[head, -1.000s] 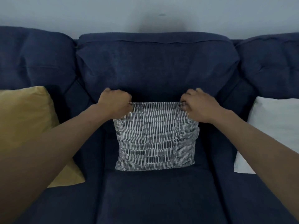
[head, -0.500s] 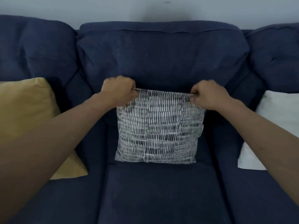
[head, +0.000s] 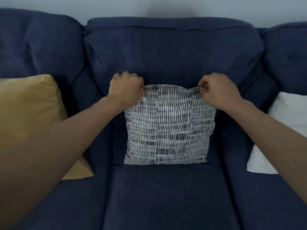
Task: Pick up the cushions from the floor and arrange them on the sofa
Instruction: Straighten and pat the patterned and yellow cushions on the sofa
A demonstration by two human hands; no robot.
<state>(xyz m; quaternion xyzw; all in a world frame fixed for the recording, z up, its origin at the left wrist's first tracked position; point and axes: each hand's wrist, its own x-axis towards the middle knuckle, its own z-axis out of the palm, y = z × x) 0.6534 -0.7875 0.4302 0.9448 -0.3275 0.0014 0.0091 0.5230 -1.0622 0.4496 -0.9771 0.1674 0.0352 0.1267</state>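
A grey-and-white patterned cushion (head: 167,125) stands upright on the middle seat of the navy sofa (head: 166,196), leaning against the back cushion. My left hand (head: 125,87) pinches its top left corner. Its top right corner is pinched by my right hand (head: 219,91). The top edge sags slightly between the two hands. A mustard yellow cushion (head: 28,110) leans on the left seat, partly hidden by my left forearm. On the right seat rests a white cushion (head: 287,117), partly behind my right forearm.
A pale wall (head: 149,5) runs behind the sofa back. Bare seat fabric lies in front of the patterned cushion. No floor is in view.
Both hands lifted the cushion's top edge and drew it up against the backrest, so the cushion stands taller. The hands moved slightly closer together, and the top edge slackened.
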